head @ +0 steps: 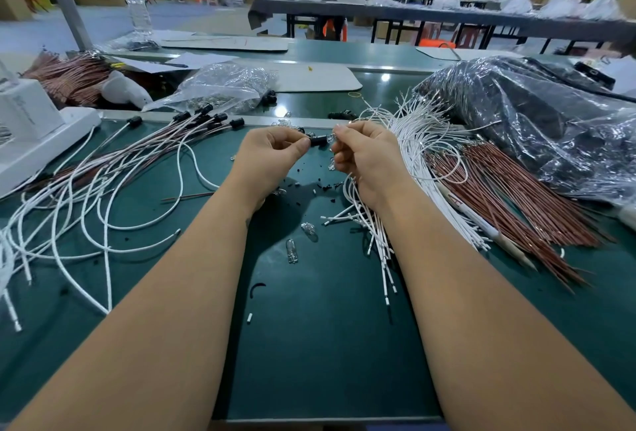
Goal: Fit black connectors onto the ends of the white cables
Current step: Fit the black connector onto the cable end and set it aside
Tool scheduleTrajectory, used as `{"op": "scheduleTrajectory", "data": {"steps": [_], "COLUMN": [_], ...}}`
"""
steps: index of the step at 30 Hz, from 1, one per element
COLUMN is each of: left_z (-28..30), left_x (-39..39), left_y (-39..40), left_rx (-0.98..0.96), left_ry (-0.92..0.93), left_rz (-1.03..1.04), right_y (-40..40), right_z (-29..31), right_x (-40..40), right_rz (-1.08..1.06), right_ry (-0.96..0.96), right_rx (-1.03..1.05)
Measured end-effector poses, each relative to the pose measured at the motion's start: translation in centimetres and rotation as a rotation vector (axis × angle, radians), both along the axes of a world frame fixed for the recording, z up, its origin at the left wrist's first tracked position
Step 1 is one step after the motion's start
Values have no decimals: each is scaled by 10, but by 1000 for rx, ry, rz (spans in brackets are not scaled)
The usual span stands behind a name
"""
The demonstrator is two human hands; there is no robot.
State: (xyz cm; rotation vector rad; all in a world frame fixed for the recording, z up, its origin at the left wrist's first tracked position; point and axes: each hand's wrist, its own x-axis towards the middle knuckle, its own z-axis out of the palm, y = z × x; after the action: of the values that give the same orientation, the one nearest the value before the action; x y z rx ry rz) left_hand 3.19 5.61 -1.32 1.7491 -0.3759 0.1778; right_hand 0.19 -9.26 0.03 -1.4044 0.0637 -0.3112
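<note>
Connector: a black connector (318, 140) is held above the green table (327, 344), between both hands at mid-frame.
Left hand: the left hand (272, 159) pinches the connector's left end with thumb and curled fingers.
Right hand: the right hand (368, 159) has its fingers curled at the connector's right end, pinching something small and clear; what it is cannot be told.
White cables: loose white cables (409, 141) fan out just right of the right hand.
Finished cables: cables with black ends (192, 121) lie to the left.
Glass bulbs: two small clear bulbs (292, 250) lie between the forearms.
</note>
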Motion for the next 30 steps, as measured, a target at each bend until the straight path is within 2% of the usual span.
{"op": "scheduleTrajectory", "data": {"steps": [5, 11, 16, 24, 30], "left_z": [-1, -2, 0, 3, 1], "left_x": [0, 0, -1, 1, -4], "left_y": [-1, -2, -2, 1, 1], "left_rx": [27, 118, 60, 16, 50], "left_ry": [-20, -89, -65, 18, -72], "left_rz": [7, 57, 24, 2, -6], "right_y": [1, 2, 0, -5, 1], "right_z": [0, -1, 2, 1, 2], "right_x": [1, 2, 1, 2, 2], "right_rz": [-26, -68, 27, 54, 62], "right_ry": [6, -18, 15, 6, 98], "right_rx": [-22, -207, -71, -207, -87]}}
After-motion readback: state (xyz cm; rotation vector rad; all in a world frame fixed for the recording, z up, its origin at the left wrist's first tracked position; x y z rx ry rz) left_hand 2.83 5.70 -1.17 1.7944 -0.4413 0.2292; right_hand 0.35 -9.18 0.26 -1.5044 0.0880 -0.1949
